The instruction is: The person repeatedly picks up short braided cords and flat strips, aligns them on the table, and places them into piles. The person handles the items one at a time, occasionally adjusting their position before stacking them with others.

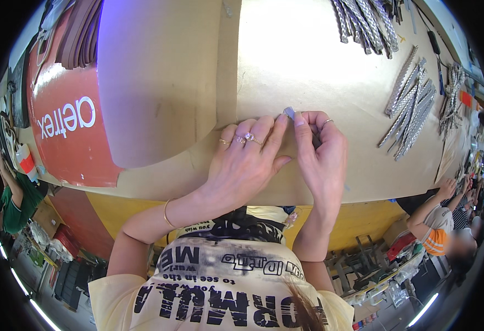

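Observation:
A short grey strip (pixel 290 112) sticks up between my two hands over the cardboard-covered table. My right hand (pixel 326 154) is closed, with thumb and index finger pinching the strip; more of something grey shows inside the curled fingers. My left hand (pixel 247 151) lies flat with its fingers stretched out, its index fingertip at the strip's left side and its thumb apart. To the right lies a loose bunch of grey braided straps (pixel 410 105). Another bunch of braided straps (pixel 366 25) rests at the far edge.
At left stand a red printed cardboard panel (pixel 71 138) and a curved brown sheet (pixel 159 99), with brown strips (pixel 82 38) behind them. A tool with a black handle (pixel 435 43) and more thin straps (pixel 452 99) lie at far right. Other people work on both sides.

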Demonstrator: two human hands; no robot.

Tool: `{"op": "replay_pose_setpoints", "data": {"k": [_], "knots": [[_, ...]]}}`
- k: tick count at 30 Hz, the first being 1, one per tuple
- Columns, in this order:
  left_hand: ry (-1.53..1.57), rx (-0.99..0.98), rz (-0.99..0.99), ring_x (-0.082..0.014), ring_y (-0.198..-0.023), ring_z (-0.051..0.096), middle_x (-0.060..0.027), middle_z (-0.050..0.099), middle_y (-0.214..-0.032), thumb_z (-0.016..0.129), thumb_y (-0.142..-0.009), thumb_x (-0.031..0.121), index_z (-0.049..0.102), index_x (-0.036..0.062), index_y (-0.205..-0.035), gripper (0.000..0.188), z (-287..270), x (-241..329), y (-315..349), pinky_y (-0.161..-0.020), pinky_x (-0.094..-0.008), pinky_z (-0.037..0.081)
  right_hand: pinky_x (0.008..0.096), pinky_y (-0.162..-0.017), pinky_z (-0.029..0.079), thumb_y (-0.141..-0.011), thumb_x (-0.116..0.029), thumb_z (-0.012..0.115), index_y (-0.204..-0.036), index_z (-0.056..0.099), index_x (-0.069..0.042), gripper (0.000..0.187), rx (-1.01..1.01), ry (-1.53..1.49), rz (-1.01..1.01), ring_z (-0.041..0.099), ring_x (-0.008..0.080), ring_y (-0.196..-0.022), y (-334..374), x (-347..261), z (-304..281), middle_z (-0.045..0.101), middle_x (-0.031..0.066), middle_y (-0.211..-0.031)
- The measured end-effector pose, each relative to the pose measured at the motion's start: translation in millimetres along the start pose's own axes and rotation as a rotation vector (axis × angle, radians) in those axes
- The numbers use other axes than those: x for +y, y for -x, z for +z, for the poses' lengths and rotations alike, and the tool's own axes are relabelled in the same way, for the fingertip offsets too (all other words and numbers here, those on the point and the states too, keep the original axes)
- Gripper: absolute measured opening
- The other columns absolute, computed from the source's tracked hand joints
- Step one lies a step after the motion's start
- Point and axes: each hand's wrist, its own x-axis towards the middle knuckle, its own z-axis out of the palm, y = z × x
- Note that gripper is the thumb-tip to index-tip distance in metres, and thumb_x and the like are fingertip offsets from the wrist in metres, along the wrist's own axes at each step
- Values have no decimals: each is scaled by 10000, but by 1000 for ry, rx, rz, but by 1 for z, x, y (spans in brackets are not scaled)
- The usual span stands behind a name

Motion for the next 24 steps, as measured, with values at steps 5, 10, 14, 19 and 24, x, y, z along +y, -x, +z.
{"op": "replay_pose_setpoints", "data": {"k": [5,10,14,19,24], "knots": [[13,-28,-23,-277,-1062,534,-117,509,-1203,752,-808,264,492,45,-1397,680,-5,2,-3,-896,-438,400,315,-541,448,-948,-161,608,-892,654,33,207,12,4,-24,578,186,-531,0,0,1,640,128,-659],[-39,-71,-29,-274,-1027,552,-103,533,-1170,720,-834,260,495,42,-1395,642,-6,4,-11,-866,-426,421,340,-558,462,-945,-154,605,-893,654,30,198,24,36,-44,607,242,-553,0,3,2,654,154,-683],[-180,-97,-2,-257,-980,560,-88,546,-1142,714,-833,265,502,38,-1389,637,-6,5,-15,-818,-395,449,332,-537,451,-949,-180,622,-887,652,34,225,56,-25,-33,587,220,-532,4,6,3,651,154,-677],[-275,-113,13,-245,-957,558,-83,549,-1129,725,-820,273,509,37,-1385,650,-4,8,-14,-792,-374,463,297,-481,394,-949,-208,650,-864,652,37,259,40,51,84,483,124,-488,17,15,-20,591,92,-598],[-266,-113,19,-248,-962,563,-82,551,-1141,743,-805,268,508,40,-1388,668,-5,8,-15,-795,-376,470,300,-472,369,-945,-209,652,-843,661,19,250,100,65,85,445,120,-473,23,22,-21,546,68,-558]]}}
